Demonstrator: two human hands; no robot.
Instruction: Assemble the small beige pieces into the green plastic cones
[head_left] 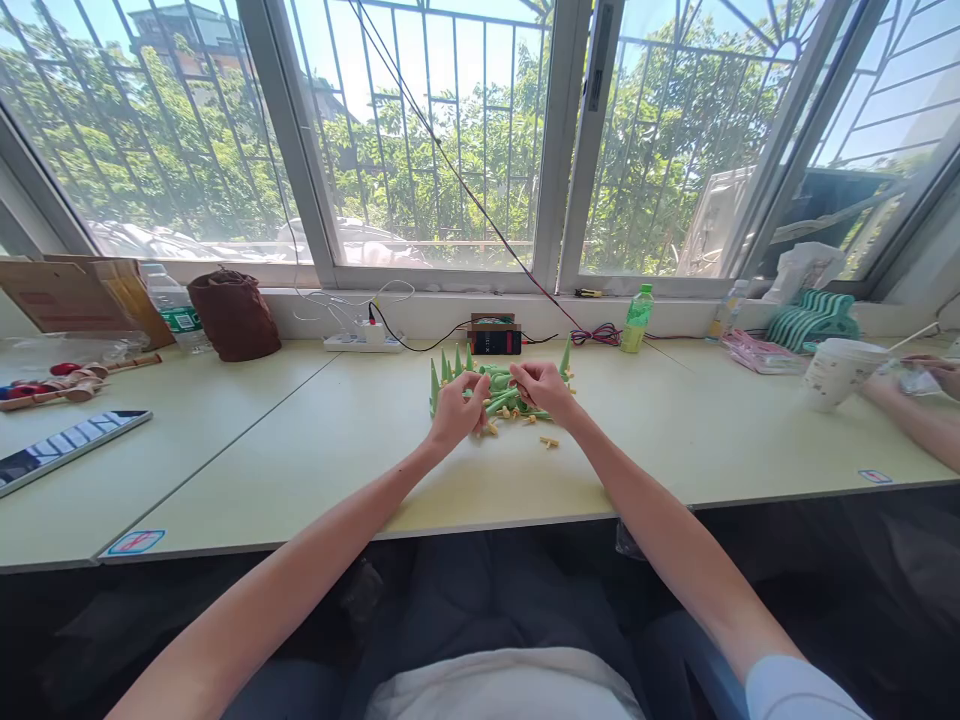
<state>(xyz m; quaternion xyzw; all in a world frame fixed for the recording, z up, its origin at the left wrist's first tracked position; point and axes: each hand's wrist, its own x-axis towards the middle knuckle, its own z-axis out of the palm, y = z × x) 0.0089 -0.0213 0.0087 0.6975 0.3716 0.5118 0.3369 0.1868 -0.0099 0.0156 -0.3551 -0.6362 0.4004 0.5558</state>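
My left hand [459, 408] is closed in a pinch over a pile of light green plastic pieces [501, 402]. What its fingers hold is too small to make out. Opposite it, my right hand [547, 388] also pinches, with its fingertips near the left ones; its contents cannot be made out either. Several green pointed pieces [434, 385] stand upright along the left and back of the pile, and another green spike [565, 357] rises behind my right hand. Small yellow pegs are scattered at the front, one T-shaped yellow peg [550, 442] lying apart.
Behind the pile stands a phone-like black device [495, 341], near a power strip [364, 343] and cables. A green bottle [637, 318], white cup [841, 372] and teal hangers [814, 318] are to the right. Another person's hand [934, 375] shows far right. A tablet [71, 448] lies left.
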